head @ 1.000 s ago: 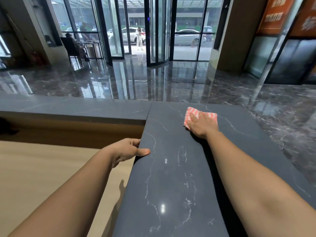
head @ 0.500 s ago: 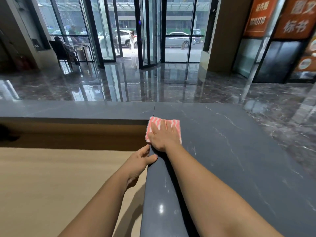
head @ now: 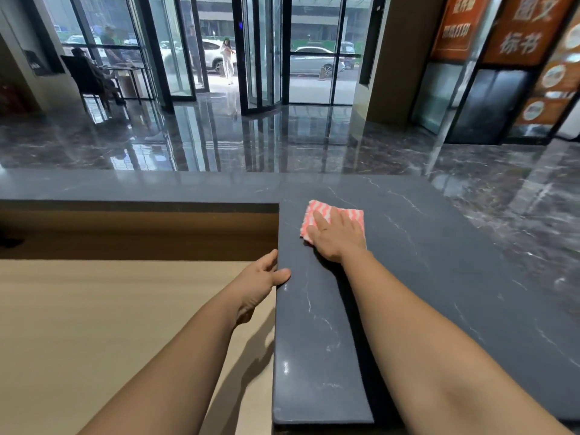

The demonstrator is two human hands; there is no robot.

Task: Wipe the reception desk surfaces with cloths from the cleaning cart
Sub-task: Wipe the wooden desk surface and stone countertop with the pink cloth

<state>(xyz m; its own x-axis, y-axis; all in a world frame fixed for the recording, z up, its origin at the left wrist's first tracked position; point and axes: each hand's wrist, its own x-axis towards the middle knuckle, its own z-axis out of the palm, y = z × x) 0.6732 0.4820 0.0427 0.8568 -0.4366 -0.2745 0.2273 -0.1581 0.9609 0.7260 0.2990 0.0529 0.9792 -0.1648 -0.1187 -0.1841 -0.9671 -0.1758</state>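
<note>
Right hand pressed flat, fingers straight, on pink-striped cloth near the dark stone countertop's inner edge; unwiped stone stretches rightward; left hand grips that edge.

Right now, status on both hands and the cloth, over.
Right hand flat on cloth, pressing it to the desk top. Left hand holds the desk edge. Nothing blocks the cloth.

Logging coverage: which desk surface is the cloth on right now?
The raised dark stone top on the right, where the right hand presses the pink-striped cloth flat; the lower beige worktop and left stone ledge have none.
</note>
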